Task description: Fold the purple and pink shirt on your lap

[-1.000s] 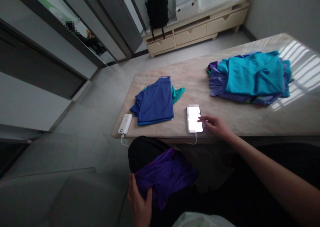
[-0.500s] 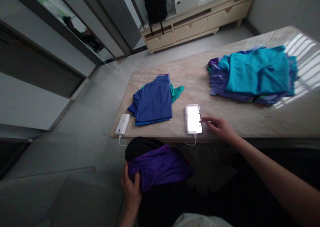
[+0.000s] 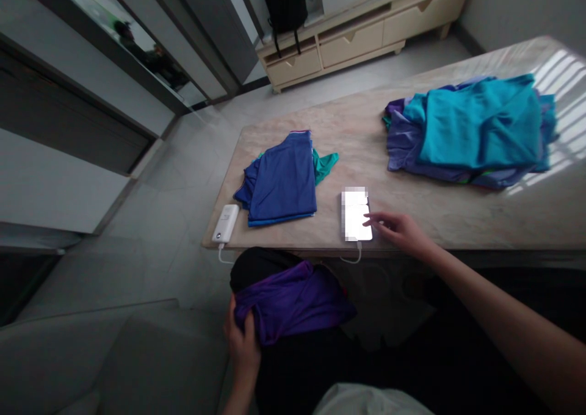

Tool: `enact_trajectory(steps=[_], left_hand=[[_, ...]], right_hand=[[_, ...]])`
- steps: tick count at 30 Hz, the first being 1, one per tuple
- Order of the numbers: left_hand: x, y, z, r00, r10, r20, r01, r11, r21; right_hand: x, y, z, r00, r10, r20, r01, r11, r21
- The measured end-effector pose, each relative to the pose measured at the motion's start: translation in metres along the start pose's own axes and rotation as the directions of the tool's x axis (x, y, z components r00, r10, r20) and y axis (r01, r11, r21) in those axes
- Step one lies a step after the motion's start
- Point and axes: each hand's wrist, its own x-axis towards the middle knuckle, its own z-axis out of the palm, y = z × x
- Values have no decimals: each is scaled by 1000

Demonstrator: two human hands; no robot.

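Little has moved: the left hand (image 3: 242, 342) still grips the purple cloth (image 3: 293, 300) on the lap, while the right hand (image 3: 399, 230), fingers loosely spread, touches the lit phone (image 3: 356, 215) at the table's (image 3: 425, 216) near edge, beside folded blue shorts (image 3: 282, 183) and a power bank (image 3: 225, 223).

The left hand (image 3: 241, 345) was low and close to the body, with the fingers curled and closed in a grip and the thumb pointing up. The left forearm went down out of the view. The right arm was stretched forward and to the left, bare. The right hand (image 3: 400, 232) was palm down, loosely spread, with the index finger (image 3: 373, 221) extended.
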Motion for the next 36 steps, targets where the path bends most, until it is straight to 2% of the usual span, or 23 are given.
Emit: enact_trajectory(steps=[5, 10, 19, 25, 29, 33, 36], left_hand=[[0, 1, 1, 1000, 6, -7, -7, 1000, -5], [0, 5, 0, 1000, -16, -4, 16, 1000, 9], [0, 4, 1, 1000, -3, -3, 3, 1000, 10], [0, -1, 2, 1000, 7, -15, -7, 1000, -25], [0, 1, 2, 1000, -8, -16, 7, 1000, -15], [-1, 8, 1, 1000, -4, -7, 4, 1000, -14], [-2, 9, 3, 1000, -7, -15, 7, 1000, -25]], right_hand=[[2, 2, 0, 995, -74, -71, 75, 997, 8], [2, 1, -1, 1000, 22, -22, -23, 999, -41], [0, -1, -1, 999, 19, -41, -21, 999, -50], [-1, -4, 1, 999, -15, -47, 16, 1000, 5], [-8, -11, 15, 993, -72, -95, 76, 996, 37], [-15, -17, 31, 990, -132, -40, 129, 990, -62], [-10, -13, 28, 993, -67, -101, 53, 989, -140]])
